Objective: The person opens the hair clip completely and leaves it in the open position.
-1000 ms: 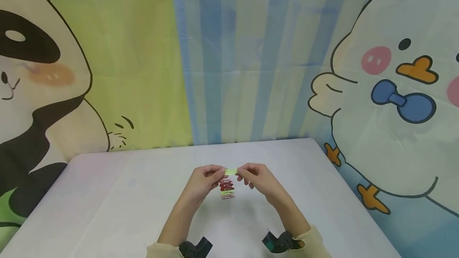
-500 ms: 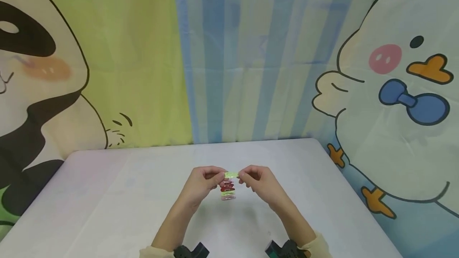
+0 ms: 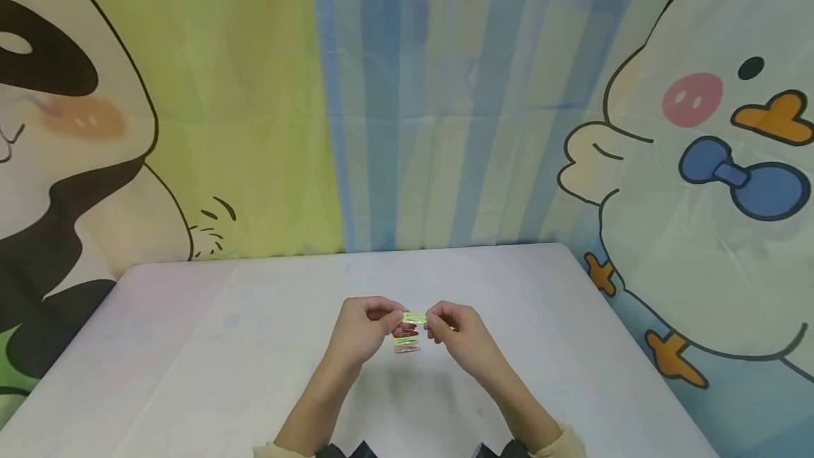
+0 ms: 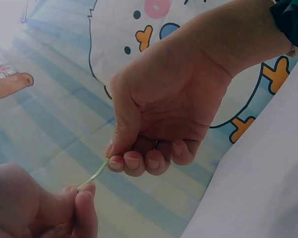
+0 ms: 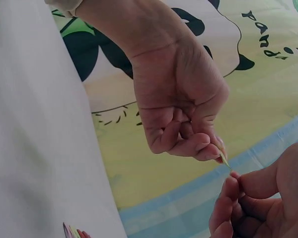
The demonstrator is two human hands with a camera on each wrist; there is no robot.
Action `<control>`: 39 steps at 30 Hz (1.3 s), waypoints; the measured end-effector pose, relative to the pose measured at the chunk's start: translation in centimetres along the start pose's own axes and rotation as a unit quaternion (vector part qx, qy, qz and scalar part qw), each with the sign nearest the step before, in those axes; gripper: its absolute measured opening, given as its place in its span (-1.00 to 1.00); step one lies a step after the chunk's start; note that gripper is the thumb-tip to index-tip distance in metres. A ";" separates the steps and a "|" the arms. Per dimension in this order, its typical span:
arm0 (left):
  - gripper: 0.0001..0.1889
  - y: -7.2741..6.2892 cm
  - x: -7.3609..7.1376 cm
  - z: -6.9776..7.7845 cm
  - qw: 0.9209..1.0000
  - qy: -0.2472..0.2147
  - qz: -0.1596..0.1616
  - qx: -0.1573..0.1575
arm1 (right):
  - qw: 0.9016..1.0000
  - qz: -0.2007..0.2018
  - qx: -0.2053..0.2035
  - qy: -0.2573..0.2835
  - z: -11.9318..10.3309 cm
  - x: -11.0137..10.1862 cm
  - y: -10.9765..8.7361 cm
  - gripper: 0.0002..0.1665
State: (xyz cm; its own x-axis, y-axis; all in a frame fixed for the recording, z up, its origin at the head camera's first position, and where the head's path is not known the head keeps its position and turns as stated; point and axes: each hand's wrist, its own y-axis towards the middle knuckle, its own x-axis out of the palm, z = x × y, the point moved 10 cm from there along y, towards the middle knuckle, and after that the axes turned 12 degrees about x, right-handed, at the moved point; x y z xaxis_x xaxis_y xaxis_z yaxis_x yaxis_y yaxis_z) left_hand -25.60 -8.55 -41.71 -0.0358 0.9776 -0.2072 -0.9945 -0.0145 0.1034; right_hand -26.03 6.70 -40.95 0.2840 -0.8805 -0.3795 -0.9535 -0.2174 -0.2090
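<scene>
A thin, flat yellow-green hair clip [image 3: 415,317] spans the gap between both hands. My left hand [image 3: 362,331] pinches its left end between thumb and forefinger, while my right hand [image 3: 466,339] pinches the opposite end. In the left wrist view the clip [image 4: 94,177] looks slender and slightly bent, its ends hidden under the fingertips. Just nearer than the held clip, a short column of red, yellow-green and pink hair clips [image 3: 407,343] lies on the table; the held clip and left fingers cover its far part. A few of these clips [image 5: 75,231] show at the right wrist view's lower edge.
The clips lie on a white-covered table [image 3: 222,352]. Behind it hangs a printed cloth backdrop [image 3: 432,104] with a panda on the left and a white chick on the right. Black wrist cameras [image 3: 502,449] show at the bottom edge of the head view.
Both hands, still pinching the yellow-green clip, have shifted slightly lower and to the right in the head view. The held clip now overlaps more of the clip column's far end.
</scene>
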 end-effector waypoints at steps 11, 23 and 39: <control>-0.91 -0.2 0.7 0.7 0.999 -0.037 -0.012 0.007 | 0.999 0.030 -0.014 0.000 -0.3 -0.4 -0.4 -0.84; -0.90 -0.6 0.6 1.2 1.000 -0.025 -0.007 0.002 | 0.999 0.036 -0.013 0.024 -0.5 -0.7 -0.8 -0.86; -0.94 -0.5 0.7 0.6 0.999 -0.044 0.001 0.003 | 0.999 0.031 -0.010 0.035 -0.3 -0.5 -0.6 -0.87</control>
State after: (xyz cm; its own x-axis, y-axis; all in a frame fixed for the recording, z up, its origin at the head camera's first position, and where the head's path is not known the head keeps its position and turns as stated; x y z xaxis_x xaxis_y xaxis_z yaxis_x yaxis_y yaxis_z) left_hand -25.03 -7.74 -41.34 -0.0290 0.9922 -0.1215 -0.9939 -0.0157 0.1090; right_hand -25.61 7.14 -40.39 0.2171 -0.9194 -0.3280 -0.9711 -0.1691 -0.1687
